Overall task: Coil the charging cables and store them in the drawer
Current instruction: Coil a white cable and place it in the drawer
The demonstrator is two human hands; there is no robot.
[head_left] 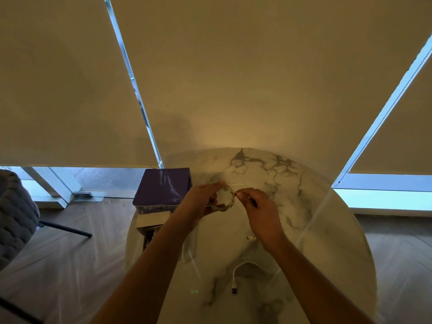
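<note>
Above the far middle of the marble table [315, 206], the left hand [198, 202] grips a coiled white cable [222, 198] while the right hand [259, 206] seems to pinch its loose end, though blur hides the fingers. If either grip slackens, the loops may spring apart. A second cable [243, 267] lies uncoiled near the front; the purple drawer box [161, 185] sits left
</note>
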